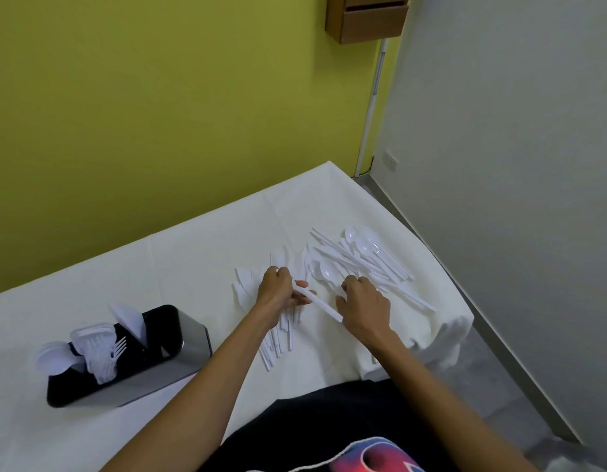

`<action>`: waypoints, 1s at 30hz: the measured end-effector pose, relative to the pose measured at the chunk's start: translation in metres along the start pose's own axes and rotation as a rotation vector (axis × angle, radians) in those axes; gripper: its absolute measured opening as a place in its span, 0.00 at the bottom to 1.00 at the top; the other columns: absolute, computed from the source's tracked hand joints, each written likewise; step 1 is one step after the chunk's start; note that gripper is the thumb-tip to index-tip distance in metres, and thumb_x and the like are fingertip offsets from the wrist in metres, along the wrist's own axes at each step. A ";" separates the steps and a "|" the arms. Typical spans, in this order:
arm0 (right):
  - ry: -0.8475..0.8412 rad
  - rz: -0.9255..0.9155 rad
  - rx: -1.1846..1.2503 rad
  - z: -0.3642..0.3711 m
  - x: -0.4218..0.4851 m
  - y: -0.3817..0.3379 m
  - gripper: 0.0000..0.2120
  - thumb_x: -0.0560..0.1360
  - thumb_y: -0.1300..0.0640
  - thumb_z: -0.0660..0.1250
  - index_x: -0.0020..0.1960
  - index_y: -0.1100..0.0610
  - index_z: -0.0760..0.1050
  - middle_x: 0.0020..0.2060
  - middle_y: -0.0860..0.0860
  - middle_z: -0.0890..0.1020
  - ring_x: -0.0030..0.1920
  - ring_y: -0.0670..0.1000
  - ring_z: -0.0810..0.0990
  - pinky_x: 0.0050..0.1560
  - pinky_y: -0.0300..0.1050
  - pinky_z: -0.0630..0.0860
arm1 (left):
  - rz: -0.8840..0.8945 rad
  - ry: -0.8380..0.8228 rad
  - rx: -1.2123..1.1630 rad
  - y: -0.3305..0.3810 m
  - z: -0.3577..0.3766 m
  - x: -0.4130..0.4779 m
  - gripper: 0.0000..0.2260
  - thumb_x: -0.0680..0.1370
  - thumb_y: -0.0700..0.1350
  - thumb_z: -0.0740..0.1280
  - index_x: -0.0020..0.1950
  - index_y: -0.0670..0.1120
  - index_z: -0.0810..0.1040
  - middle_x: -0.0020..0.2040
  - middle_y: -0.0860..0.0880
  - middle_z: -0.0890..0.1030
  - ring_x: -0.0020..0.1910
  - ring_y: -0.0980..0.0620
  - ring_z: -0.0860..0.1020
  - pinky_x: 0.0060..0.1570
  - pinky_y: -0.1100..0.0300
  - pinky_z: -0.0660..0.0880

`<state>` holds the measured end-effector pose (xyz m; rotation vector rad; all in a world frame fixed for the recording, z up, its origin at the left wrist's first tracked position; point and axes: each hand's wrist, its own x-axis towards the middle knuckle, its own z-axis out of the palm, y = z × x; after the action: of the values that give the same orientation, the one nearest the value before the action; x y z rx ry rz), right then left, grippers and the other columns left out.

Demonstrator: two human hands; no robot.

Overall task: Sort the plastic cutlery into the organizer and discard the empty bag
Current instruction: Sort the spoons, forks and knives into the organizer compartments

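Head view: left hand (278, 290) pinches a cutlery handle (321, 304); whether right hand (365, 303) grips anything, cannot tell. Probably light, slick, brittle; hold mid-shaft.

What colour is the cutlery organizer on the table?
The rectangular metal cutlery organizer is silver outside with a black top; head view shows it best.

- We count one organizer (193, 338).
- We count two hands, the left hand (278, 291) and the right hand (365, 301).
- We see one white handle (320, 303) gripped in the left hand.
- We make out six bowls among the loose spoons (360, 247); their crossed handles defy a tally.
- The second heap (278, 335) is too blurred for us to count.
- We see one wooden box (366, 18).
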<state>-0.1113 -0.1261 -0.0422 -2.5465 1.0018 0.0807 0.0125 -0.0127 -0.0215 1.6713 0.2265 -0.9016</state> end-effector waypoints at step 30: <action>-0.133 0.303 0.375 -0.017 -0.031 0.048 0.09 0.72 0.57 0.63 0.35 0.58 0.67 0.28 0.53 0.76 0.34 0.58 0.83 0.32 0.47 0.73 | 0.117 -0.029 -0.045 -0.010 0.013 0.006 0.15 0.83 0.35 0.56 0.70 0.37 0.65 0.48 0.42 0.83 0.38 0.51 0.84 0.28 0.63 0.77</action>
<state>-0.1679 -0.1441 -0.0374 -2.0144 1.2141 0.1318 0.0054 -0.0228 -0.0339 1.6119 0.1265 -0.8271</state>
